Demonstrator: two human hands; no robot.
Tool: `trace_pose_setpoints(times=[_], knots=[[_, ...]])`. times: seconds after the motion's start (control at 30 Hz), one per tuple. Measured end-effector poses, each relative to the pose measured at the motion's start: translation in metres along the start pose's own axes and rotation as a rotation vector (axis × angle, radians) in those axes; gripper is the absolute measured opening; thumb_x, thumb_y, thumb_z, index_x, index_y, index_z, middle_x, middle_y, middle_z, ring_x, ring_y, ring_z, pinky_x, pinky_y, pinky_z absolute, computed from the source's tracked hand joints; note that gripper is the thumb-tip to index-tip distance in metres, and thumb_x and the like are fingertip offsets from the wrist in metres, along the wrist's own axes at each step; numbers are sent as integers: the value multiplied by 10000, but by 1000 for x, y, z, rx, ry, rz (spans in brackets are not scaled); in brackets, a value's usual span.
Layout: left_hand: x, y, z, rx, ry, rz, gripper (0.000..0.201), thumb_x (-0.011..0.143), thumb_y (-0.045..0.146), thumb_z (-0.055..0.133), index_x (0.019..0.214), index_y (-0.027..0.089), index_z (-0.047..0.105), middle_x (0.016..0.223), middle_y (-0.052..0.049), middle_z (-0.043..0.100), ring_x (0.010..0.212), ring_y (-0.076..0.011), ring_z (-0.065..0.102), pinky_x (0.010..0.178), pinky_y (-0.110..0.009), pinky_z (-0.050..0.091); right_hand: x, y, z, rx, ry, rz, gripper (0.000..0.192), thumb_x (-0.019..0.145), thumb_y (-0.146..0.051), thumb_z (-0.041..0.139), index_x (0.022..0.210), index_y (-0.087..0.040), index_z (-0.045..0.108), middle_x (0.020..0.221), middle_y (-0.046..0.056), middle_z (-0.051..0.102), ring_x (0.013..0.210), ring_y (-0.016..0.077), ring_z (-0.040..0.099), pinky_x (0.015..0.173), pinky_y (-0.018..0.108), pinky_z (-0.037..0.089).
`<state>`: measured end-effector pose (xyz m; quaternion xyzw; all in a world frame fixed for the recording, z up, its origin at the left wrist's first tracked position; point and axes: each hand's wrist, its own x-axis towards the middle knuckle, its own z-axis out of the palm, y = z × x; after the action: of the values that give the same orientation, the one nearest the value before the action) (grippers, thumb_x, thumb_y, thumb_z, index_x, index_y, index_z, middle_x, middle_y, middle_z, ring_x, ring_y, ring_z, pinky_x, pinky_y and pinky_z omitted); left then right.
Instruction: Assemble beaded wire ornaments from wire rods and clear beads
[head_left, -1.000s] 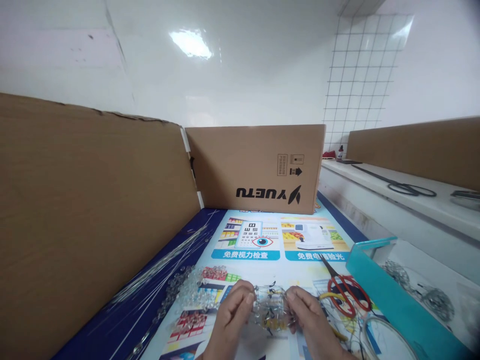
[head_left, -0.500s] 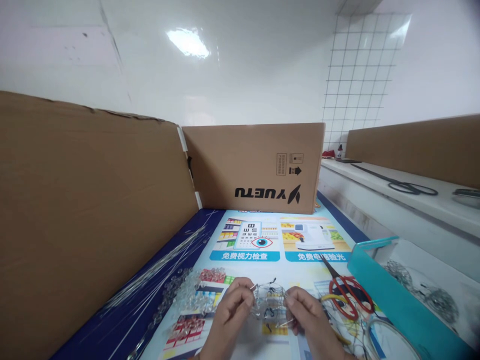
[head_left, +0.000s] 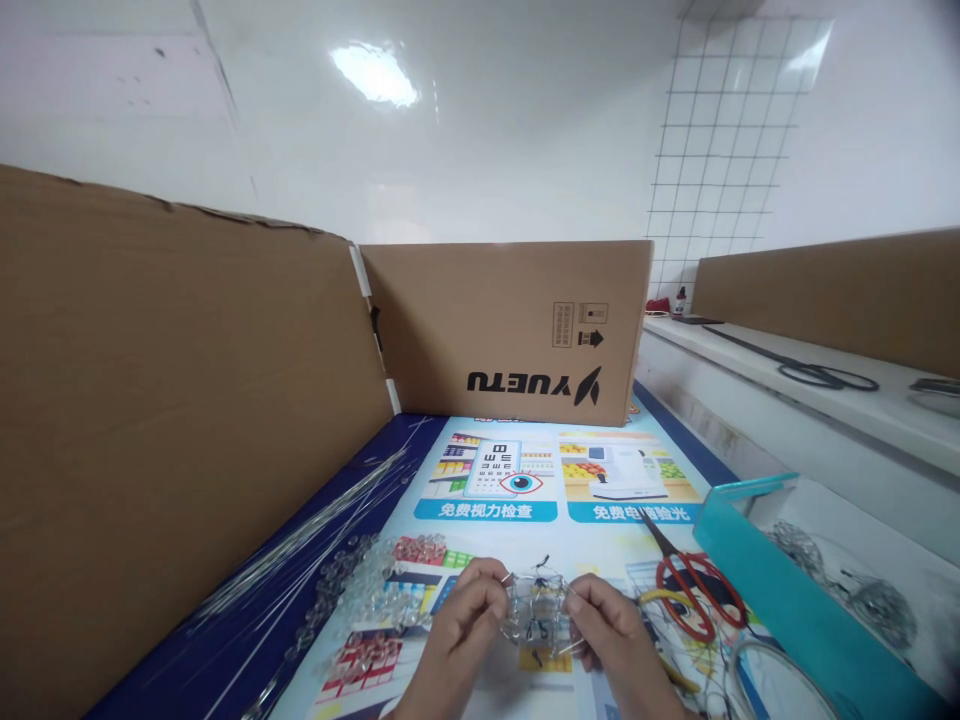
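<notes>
Between my two hands is a small wire frame [head_left: 537, 610] with clear beads and a few dark twisted ties on it. My left hand [head_left: 465, 625] pinches its left side, thumb against fingers. On the opposite side my right hand [head_left: 611, 630] grips the frame's right edge near a protruding wire end. To the left lies a spread of clear beads [head_left: 375, 590] on the printed sheet. Red-handled scissors [head_left: 697, 590] rest right of my right hand, beside yellow-handled pliers [head_left: 667, 598], which are partly hidden by that hand.
A turquoise-edged box [head_left: 810, 590] at the right holds coiled wire pieces. Straight thin wires [head_left: 315, 540] lie along the left. Cardboard panels [head_left: 502, 330] stand at the back and left. Black scissors [head_left: 821, 374] lie on a white ledge [head_left: 885, 400]. A wire ring [head_left: 780, 680] sits at lower right.
Both hands keep hold of the wire frame, which has shifted and tilted very slightly. The camera view has moved a little; everything else stays as it was.
</notes>
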<state>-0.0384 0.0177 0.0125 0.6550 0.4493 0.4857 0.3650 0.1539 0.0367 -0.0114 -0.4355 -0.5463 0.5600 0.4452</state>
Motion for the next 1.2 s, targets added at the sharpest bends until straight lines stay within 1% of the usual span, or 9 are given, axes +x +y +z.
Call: trace_pose_setpoints(times=[0.17, 0.3, 0.5, 0.67, 0.93, 1.2], knots=[[-1, -1, 0, 61, -25, 40, 221, 857, 292, 416, 669, 190, 472, 914, -63, 501, 892, -212, 482, 781, -310, 354, -1, -3, 1, 2, -17, -19, 280, 790, -425, 543, 682, -183, 452, 535, -58, 396, 469, 79, 370, 442, 198, 309], [-1, -2, -1, 106, -45, 62, 210, 865, 286, 405, 689, 196, 477, 923, -67, 525, 946, -221, 474, 816, -319, 352, -1, -6, 1, 4, -28, -31, 258, 792, -408, 533, 692, -183, 456, 554, -58, 389, 475, 79, 354, 445, 202, 308], [-3, 0, 0, 138, -76, 74, 214, 867, 289, 399, 693, 194, 476, 918, -70, 526, 943, -222, 482, 811, -313, 365, -1, -7, 0, -30, -42, -80, 222, 791, -358, 538, 684, -181, 458, 595, -53, 383, 502, 80, 359, 470, 206, 308], [-2, 2, 0, 145, -83, 82, 208, 869, 284, 399, 697, 193, 474, 908, -67, 526, 927, -215, 490, 811, -312, 372, -1, -9, 1, -38, -48, -77, 222, 787, -361, 539, 683, -182, 459, 598, -53, 380, 507, 83, 361, 472, 209, 307], [-2, 2, 3, 177, -61, 95, 150, 842, 282, 447, 736, 200, 516, 920, -72, 533, 993, -228, 467, 836, -319, 378, -3, -10, 1, -34, -58, -92, 237, 773, -378, 551, 676, -180, 464, 605, -51, 371, 516, 84, 355, 474, 208, 302], [-1, 2, 2, 177, -86, 100, 181, 851, 308, 422, 724, 199, 490, 871, -71, 505, 958, -232, 461, 801, -326, 385, -3, -15, 2, -93, -37, -130, 260, 768, -393, 557, 638, -185, 469, 609, -40, 393, 534, 96, 372, 500, 222, 313]])
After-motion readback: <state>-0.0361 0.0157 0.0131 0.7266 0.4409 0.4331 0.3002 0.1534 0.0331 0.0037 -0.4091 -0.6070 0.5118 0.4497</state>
